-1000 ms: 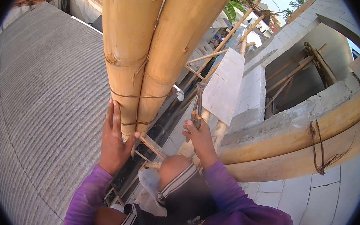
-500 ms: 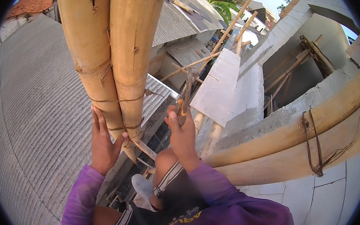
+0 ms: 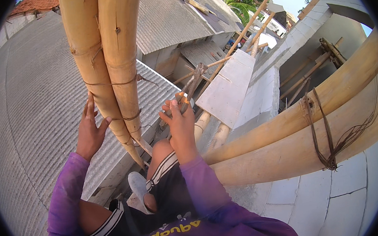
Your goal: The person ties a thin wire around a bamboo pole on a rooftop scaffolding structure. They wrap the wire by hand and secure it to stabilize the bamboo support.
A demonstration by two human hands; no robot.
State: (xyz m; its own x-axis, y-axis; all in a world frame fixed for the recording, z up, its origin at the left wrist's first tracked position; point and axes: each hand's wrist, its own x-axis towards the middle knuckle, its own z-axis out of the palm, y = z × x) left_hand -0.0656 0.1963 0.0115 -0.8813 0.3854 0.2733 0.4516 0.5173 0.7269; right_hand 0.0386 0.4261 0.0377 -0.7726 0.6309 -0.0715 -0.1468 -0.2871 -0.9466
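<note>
Two upright bamboo poles (image 3: 104, 62) are standing side by side, lashed with thin wire (image 3: 119, 82), high above a grey corrugated roof (image 3: 32, 99). At the left, the left hand (image 3: 90, 132) is pressing open against the left-hand pole, fingers spread, gripping nothing. Moving right, the right hand (image 3: 180, 125) is closing around the handle of a small tool (image 3: 191, 87), whose head is pointing up and away, apart from the poles. Further right, two horizontal bamboo beams (image 3: 305, 126) are carrying a dark wire binding (image 3: 321, 138). Judging by this, the lashing is going best with the left palm steadying the poles and weight being kept balanced.
</note>
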